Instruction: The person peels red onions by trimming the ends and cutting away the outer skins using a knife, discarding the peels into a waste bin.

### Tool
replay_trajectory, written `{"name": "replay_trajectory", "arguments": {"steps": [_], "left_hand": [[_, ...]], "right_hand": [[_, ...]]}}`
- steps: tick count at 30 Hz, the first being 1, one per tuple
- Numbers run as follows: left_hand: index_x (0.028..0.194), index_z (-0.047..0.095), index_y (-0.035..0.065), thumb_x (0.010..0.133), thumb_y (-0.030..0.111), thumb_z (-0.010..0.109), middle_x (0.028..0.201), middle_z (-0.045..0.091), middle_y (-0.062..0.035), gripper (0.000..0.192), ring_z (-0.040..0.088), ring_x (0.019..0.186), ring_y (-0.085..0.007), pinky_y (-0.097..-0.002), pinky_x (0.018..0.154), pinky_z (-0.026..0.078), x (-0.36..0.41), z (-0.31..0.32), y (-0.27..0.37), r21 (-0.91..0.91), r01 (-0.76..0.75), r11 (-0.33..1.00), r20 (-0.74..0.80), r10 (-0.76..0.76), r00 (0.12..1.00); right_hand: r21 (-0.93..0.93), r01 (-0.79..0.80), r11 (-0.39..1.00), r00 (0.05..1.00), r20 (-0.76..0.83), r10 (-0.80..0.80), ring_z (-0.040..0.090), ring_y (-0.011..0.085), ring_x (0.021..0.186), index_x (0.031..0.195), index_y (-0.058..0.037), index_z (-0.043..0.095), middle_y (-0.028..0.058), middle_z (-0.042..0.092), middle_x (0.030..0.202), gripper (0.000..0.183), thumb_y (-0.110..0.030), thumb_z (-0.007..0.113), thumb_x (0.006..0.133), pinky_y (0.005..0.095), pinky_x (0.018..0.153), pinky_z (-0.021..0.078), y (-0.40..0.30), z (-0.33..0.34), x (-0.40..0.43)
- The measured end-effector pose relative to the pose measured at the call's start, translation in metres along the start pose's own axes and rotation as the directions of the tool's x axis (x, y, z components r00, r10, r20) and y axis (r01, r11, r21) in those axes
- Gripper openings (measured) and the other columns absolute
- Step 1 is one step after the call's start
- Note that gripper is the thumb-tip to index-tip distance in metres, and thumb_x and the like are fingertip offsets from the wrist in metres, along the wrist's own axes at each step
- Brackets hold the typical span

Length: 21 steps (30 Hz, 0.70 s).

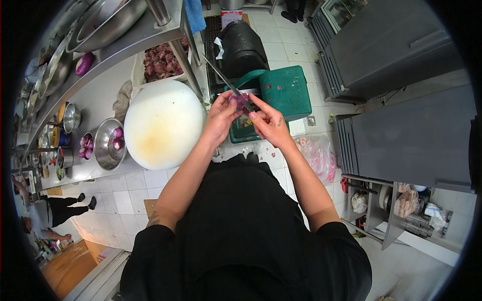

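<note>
Between my hands is a purple onion (236,101), held by the fingers of my left hand (220,118). My right hand (269,122) grips a knife (226,79) whose long blade points up and to the left, across the onion. The knife's handle is mostly hidden by my fingers. Both hands are above a green bin (241,135), its lid (288,92) swung aside with bits of onion skin on it. A round white cutting board (163,126) lies on the steel counter to the left of my hands.
A white crate of red onions (163,62) stands behind the board. Left of it, a steel bowl (110,145) holds peeled onions, beside a container of more onions (86,146). A black bin (241,47) stands beyond, and a plastic bag (318,156) lies on the floor. Another person (41,212) stands at far left.
</note>
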<state>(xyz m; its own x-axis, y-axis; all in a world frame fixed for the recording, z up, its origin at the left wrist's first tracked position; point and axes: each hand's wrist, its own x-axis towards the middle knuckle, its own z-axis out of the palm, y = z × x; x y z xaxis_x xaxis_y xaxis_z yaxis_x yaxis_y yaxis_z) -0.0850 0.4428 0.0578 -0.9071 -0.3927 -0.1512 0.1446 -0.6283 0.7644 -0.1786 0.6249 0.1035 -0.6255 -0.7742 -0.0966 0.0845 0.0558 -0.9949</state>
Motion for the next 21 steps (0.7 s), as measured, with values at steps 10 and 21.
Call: {"name": "replay_trajectory", "arguments": {"steps": [10, 21], "left_hand": [[0.15, 0.057, 0.0125, 0.115, 0.03, 0.061, 0.144, 0.066, -0.0049, 0.039, 0.064, 0.131, -0.0187, -0.0435, 0.11, 0.052, 0.001, -0.015, -0.006, -0.043, 0.019, 0.999, 0.077, -0.015, 0.997], [0.155, 0.058, 0.0057, 0.113, 0.025, 0.067, 0.136, 0.068, -0.0063, 0.048, 0.066, 0.125, -0.0185, -0.0383, 0.11, 0.054, 0.012, -0.001, -0.001, 0.127, -0.048, 0.991, 0.044, 0.043, 0.998]], "right_hand": [[0.004, 0.014, 1.0, 0.999, 0.033, -0.014, 0.044, 0.0025, 0.055, 0.164, -0.0156, 0.055, -0.0078, 0.053, 0.067, 0.056, -0.025, 0.071, 0.111, 0.0237, 0.049, 0.0364, 0.001, 0.0, 0.003], [-0.094, 0.052, 0.994, 0.996, -0.07, -0.059, 0.049, 0.0014, 0.057, 0.156, -0.0171, 0.066, -0.008, 0.056, 0.07, 0.045, -0.025, 0.07, 0.111, 0.0228, 0.05, 0.0375, 0.005, 0.012, 0.007]]}}
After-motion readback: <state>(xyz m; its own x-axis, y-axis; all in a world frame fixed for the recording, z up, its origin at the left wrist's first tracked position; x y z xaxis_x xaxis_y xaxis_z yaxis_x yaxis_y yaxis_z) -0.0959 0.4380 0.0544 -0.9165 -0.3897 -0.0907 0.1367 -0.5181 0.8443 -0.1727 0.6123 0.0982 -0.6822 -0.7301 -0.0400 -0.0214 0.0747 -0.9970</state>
